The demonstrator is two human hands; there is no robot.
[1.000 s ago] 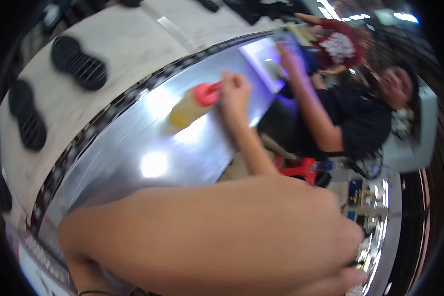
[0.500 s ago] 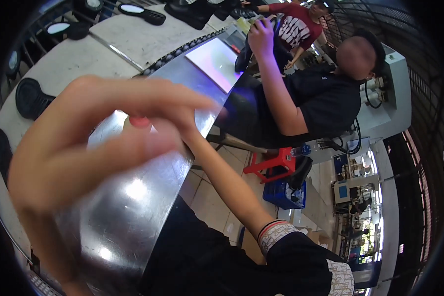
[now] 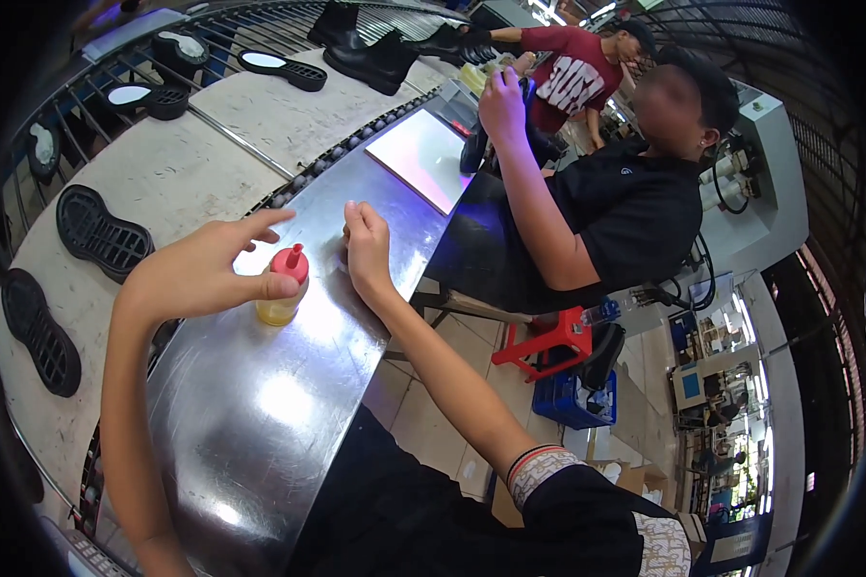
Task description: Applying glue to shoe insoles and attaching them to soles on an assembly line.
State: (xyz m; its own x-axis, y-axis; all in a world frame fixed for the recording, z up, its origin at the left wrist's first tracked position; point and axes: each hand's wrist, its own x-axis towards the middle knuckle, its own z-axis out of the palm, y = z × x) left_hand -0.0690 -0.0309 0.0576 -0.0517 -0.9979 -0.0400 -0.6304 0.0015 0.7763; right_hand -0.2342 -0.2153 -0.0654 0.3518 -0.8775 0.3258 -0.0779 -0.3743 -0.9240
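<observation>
While left hand (image 3: 197, 274) fingers half-curl beside squeeze bottle (image 3: 282, 287), thumb touching; right hand (image 3: 366, 248) loosely curled, empty.

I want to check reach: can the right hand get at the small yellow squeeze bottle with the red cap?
Probably yes. The right hand rests beside the small yellow squeeze bottle with the red cap, though the left hand partly wraps it.

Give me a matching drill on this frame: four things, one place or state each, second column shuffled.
Things:
1. squeeze bottle
2. left hand
3. right hand
4. black boots

Places or states:
A. resting open on the metal bench, holding nothing
B. far end of the pale conveyor
C. standing upright on the bench, red cap
D. thumb by the bottle cap, fingers spread

Pairs: 1-C, 2-D, 3-A, 4-B
</observation>
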